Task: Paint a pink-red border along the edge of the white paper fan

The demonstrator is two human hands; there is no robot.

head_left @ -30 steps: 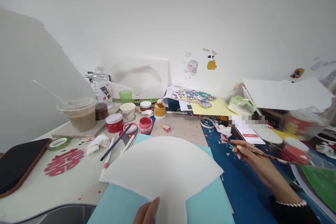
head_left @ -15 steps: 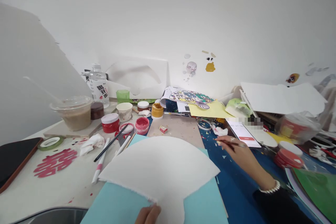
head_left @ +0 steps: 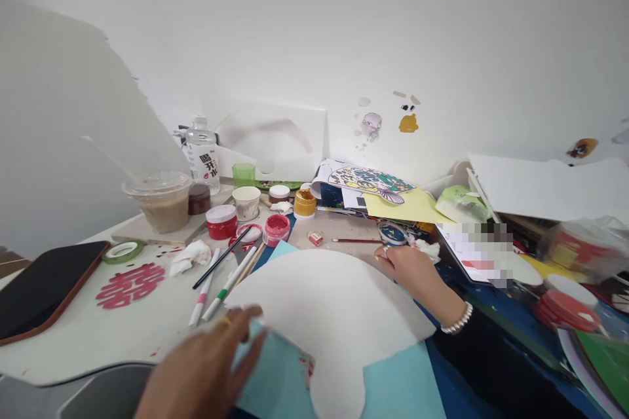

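A white fan-shaped paper (head_left: 329,301) lies on a light blue sheet (head_left: 403,380) before me. My left hand (head_left: 206,360), a little blurred, has thumb and forefinger apart at the fan's left corner; whether they touch it I cannot tell. My right hand (head_left: 417,278), with a ring and a pearl bracelet (head_left: 458,319), is at the fan's upper right edge, fingers loosely bent and no tool in them. Just beyond its fingertips a dark red pencil (head_left: 358,241) lies on the table, beside a small eraser (head_left: 315,237).
Left stand markers (head_left: 230,285), a tissue (head_left: 190,257), green tape (head_left: 122,251), a lidded drink cup (head_left: 164,209) and a dark tablet (head_left: 46,288). Behind are paint jars (head_left: 276,229), a water bottle (head_left: 202,157) and a coloured fan drawing (head_left: 371,180). A phone (head_left: 466,252) lies right.
My right hand has put the pencil down and moved left to the fan's edge. My left hand has gone from the fan's lower edge to its left corner. The view has shifted.
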